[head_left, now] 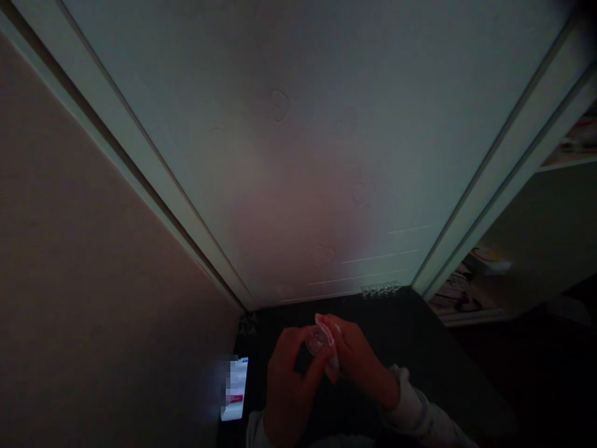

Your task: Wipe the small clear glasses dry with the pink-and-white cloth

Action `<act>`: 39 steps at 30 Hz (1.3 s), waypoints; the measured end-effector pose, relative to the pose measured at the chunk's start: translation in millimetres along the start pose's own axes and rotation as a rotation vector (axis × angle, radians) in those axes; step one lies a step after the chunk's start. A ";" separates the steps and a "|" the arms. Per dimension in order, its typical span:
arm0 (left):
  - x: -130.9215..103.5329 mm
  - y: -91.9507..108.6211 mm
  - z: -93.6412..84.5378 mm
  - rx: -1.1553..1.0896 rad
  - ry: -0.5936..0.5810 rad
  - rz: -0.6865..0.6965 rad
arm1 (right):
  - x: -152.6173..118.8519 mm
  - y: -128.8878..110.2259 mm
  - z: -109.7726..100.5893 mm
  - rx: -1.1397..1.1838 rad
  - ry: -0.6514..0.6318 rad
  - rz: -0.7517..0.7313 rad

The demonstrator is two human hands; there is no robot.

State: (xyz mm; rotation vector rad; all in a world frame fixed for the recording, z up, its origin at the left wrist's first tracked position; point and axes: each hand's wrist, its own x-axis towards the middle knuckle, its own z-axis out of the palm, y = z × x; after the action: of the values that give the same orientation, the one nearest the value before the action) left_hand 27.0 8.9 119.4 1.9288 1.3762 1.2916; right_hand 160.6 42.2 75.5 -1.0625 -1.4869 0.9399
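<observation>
Head view: A dim scene was looked down on, with fine detail lost in shadow.
Left hand (290,376): Its thumb and fingers were curled round a clear round object (316,342), whose exact kind could not be told.
Right hand (361,358): A pinkish cloth (333,359), possibly a tissue, was gripped in its bent fingers, beside the object.
Clear object's place: It was held between both hands, above a dark desk (392,336), before a pale panel (382,124) marked with heart shapes.
Lit phone (236,392): It was seen to the left of the left hand, well apart from the object.
Slip risk: The object, judged smooth, could be dropped if the left hand's hold were loosened while the cloth was pulled.
Light risk: In such gloom, a smear or a poor grip could easily be missed.
</observation>
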 end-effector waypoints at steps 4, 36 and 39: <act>-1.9 1.4 0.4 -0.035 -0.013 -0.081 | -3.8 -3.9 2.7 -0.016 -0.011 0.035; -11.1 3.9 -3.3 -0.078 0.102 -0.242 | -20.9 -28.7 -2.8 -0.213 -0.245 0.015; -12.9 3.8 -3.5 -0.100 0.097 -0.228 | -21.9 -29.1 -4.9 -0.203 -0.246 0.020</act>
State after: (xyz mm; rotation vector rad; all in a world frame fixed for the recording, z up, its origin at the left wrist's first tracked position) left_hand 24.9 -4.8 118.4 1.6100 1.5002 1.3298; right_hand 162.9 12.7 97.3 -1.1392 -1.8073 0.9761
